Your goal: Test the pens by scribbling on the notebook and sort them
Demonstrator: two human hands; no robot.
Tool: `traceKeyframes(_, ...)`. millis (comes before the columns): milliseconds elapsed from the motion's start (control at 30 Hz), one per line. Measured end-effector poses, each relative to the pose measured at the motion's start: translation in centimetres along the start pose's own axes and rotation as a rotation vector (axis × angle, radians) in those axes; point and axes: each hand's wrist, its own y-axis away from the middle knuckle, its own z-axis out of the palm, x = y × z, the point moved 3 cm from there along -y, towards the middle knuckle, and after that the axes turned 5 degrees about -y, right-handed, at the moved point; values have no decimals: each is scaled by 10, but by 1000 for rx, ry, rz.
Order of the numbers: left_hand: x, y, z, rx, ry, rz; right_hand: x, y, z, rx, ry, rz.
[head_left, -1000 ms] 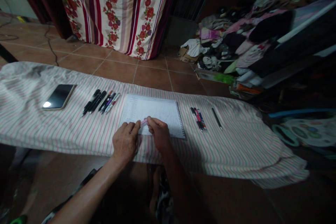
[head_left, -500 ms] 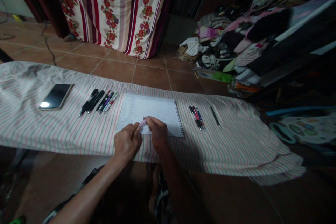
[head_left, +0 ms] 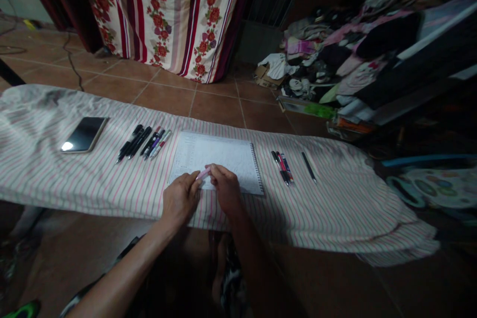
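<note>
Between my two hands, above the lower edge of a spiral notebook (head_left: 223, 151), is a slim pink pen (head_left: 203, 174). My left hand (head_left: 181, 195) pinches its left end, and my right hand (head_left: 224, 184) closes its fingers on the other end. Most of the pen's length is hidden by the fingers. The notebook lies open at a page with faint marks, its spiral on the right side. To its left lies a group of several pens (head_left: 143, 143). Right of it are a few pens (head_left: 283, 168) and one dark pencil-like stick (head_left: 308, 166).
A striped cloth (head_left: 335, 208) covers the long surface. A phone (head_left: 85, 135) lies toward its left end. Beyond are a tiled floor, a flowered curtain (head_left: 160, 20) and, at right, a heap of clothes (head_left: 335, 49). A patterned chair-like object (head_left: 432, 186) stands at far right.
The view has shifted slightly, so the things on the cloth sit a little farther right. Both hands keep their hold on the pink pen, and a bit more of it shows between them.
</note>
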Motion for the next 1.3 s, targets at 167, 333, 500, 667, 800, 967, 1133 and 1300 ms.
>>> traceKeyframes(167, -7, -3, 3, -70, 189, -18, -5, 0, 0, 35, 85, -14)
traceKeyframes(333, -10, -4, 7, -70, 327, -45, -5, -5, -3, 64, 126, -85)
traceKeyframes(500, -12, -6, 6, -95, 347, -40, -3, -6, -1, -5, 89, -84)
traceKeyframes(667, -6, -3, -1, 36, 66, 27, -6, -4, 5, -11, 54, -29)
traceKeyframes(800, -3, -2, 3, 36, 124, 48, -2, -6, 3, 26, 52, -25)
traceKeyframes(967, -6, -4, 11, -73, 425, -34, 2, -10, -2, -23, 27, -74)
traceKeyframes(1133, -9, -6, 12, -38, 464, -74, 5, -11, 2, -84, -181, 19)
traceKeyframes(1300, -4, -4, 6, 15, 296, -47, 9, -13, 2, 72, -121, 109)
